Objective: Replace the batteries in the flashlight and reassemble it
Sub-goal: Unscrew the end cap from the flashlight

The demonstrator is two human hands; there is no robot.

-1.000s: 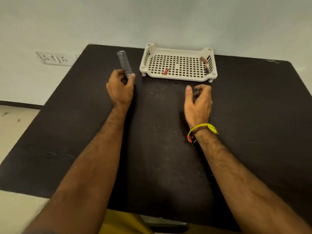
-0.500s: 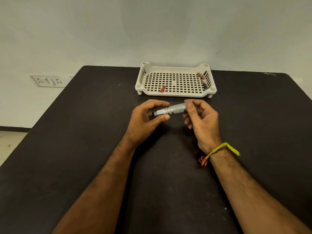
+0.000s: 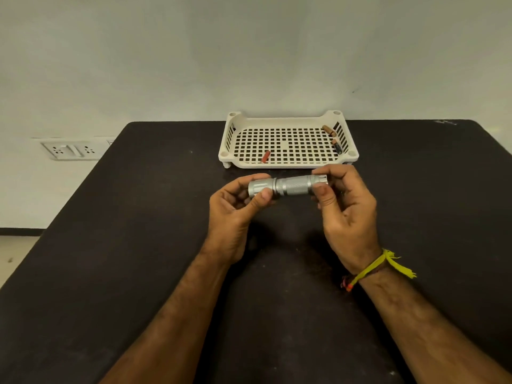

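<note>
Both forearms are stretched forward from the lower edge of the view and are brought together in the middle. The left hand [image 3: 235, 214] is held with the palm turned partly up; its thumb and curled fingers are closed around the left end of the flashlight [image 3: 288, 185]. The right hand [image 3: 347, 214] is raised a little higher, with the back of the wrist turned to the right; its thumb is pressed on the near side of the right end and its fingers are curled over the top. A yellow string and a dark band are worn on the right wrist. Both hands are held above the surface [image 3: 110, 245].
</note>
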